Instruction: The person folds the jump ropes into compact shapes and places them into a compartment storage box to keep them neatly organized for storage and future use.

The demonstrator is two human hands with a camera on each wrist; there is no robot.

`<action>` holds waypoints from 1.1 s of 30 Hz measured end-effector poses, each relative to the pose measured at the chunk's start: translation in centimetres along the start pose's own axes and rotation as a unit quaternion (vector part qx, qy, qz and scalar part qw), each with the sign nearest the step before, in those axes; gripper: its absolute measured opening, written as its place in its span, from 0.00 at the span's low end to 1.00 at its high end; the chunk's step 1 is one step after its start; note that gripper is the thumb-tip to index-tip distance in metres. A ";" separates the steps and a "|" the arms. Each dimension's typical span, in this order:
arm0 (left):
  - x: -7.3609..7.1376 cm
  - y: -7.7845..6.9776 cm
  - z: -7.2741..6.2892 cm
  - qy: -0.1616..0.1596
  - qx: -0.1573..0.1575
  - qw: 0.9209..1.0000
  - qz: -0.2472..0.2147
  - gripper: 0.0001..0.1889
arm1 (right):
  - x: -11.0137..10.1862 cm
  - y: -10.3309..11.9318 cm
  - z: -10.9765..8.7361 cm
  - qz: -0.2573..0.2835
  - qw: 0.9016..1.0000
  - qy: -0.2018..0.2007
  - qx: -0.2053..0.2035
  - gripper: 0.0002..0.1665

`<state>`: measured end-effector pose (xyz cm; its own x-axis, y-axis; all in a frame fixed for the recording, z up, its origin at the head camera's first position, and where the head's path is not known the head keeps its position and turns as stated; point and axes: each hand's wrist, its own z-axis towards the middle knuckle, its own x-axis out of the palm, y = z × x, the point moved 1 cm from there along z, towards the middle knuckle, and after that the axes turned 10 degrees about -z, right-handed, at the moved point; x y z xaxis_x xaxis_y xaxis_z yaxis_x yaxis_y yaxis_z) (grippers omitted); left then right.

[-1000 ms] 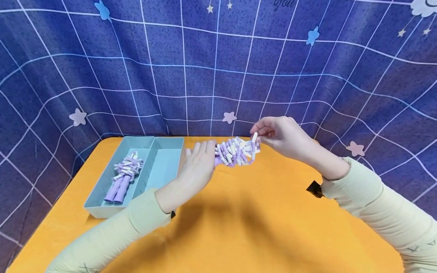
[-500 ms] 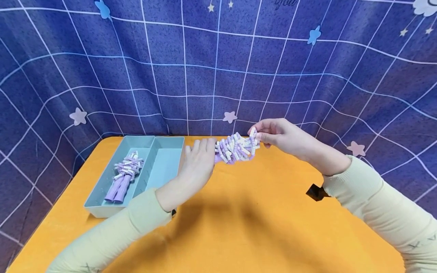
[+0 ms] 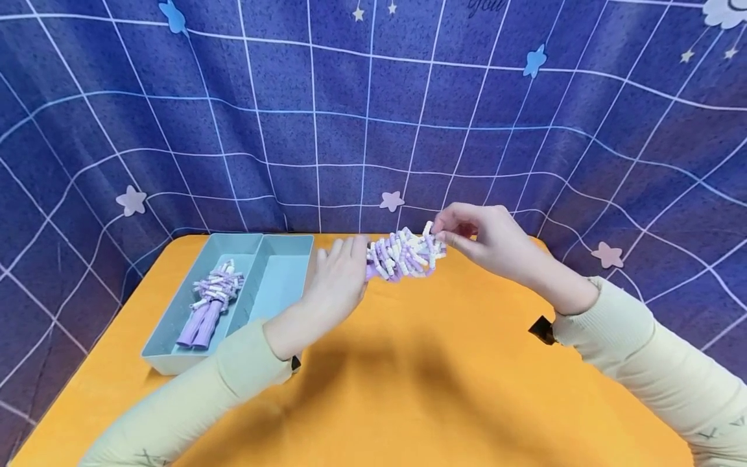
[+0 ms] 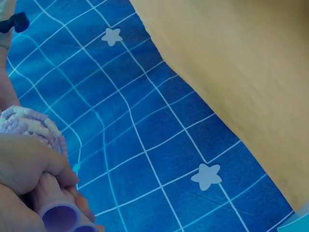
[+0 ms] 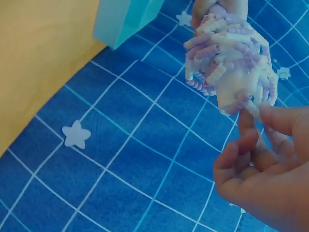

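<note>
My left hand (image 3: 341,275) grips a light purple piece made of two tubes; their open ends (image 4: 60,217) poke out past the fingers in the left wrist view. Around the other end of it sits a bushy mass of white and purple beaded strands (image 3: 403,254), pointing right toward my right hand (image 3: 490,239). In the right wrist view, thumb and fingertip of the right hand (image 5: 270,164) pinch the end of one short strand (image 5: 251,107) at the tip of the mass. The piece is held in the air above the far part of the table.
A pale blue box (image 3: 245,305) with two compartments stands at the left. Its left compartment holds a similar purple piece with beaded strands (image 3: 213,301). Orange cloth (image 3: 455,383) covers the table, and a blue curtain (image 3: 344,143) with stars hangs right behind it.
The right hand's thumb and fingers have shifted at the strands' tip, and the hand has drawn back slightly to the right. The left hand has kept its grip in place.
</note>
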<state>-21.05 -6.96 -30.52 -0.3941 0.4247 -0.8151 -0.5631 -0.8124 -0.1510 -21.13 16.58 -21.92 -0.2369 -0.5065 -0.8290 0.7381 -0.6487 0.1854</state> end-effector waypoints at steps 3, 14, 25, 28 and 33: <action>-0.1 0.2 0.0 0.003 -0.006 1.000 -0.004 0.29 | 0.2 -0.1 -0.2 -0.042 0.997 -0.023 -0.064 0.10; -0.1 0.7 -0.3 0.011 -0.009 1.000 -0.015 0.26 | 1.0 0.1 -0.4 -0.095 0.987 -0.028 -0.124 0.16; -0.4 0.7 -0.4 0.005 -0.006 1.000 -0.019 0.25 | 1.5 0.2 -0.2 -0.111 0.984 -0.037 -0.137 0.13; -0.4 0.8 -0.4 0.004 -0.006 1.000 -0.021 0.25 | 1.6 0.3 -0.2 -0.109 0.984 -0.027 -0.137 0.11; -0.5 0.8 -0.4 0.013 -0.009 0.999 -0.030 0.24 | 1.9 0.3 -0.1 -0.110 0.984 -0.015 -0.137 0.09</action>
<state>-21.02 -8.01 -30.49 -0.3406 0.4629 -0.8184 -0.5727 -0.7924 -0.2098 -21.27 15.53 -23.48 -0.4253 -0.3900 -0.8167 0.8084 -0.5695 -0.1490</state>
